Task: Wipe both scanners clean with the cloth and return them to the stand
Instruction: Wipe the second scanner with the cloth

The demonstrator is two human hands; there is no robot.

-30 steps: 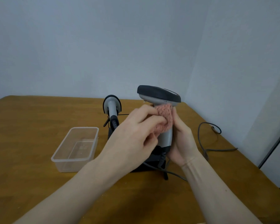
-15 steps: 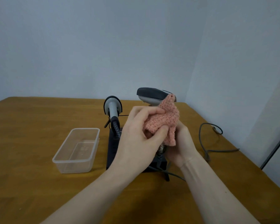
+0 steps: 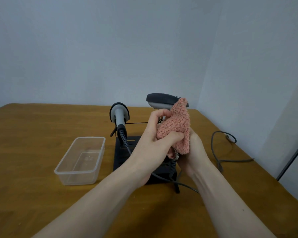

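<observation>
Mid-wipe on 1st scanner: left hand [image 3: 155,143] pinches fuzzy pink cloth [image 3: 176,127] round the handle of the grey-and-black handheld scanner [image 3: 163,101], gripped low by right hand [image 3: 194,152] above black stand [image 3: 127,152]; next, prob. reseat it w/o snagging cable.

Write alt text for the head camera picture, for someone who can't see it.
A left hand rubs a pink cloth over a barcode scanner held upright by the right hand. A second scanner sits in a black stand, beside a clear plastic tub on a wooden table.
</observation>
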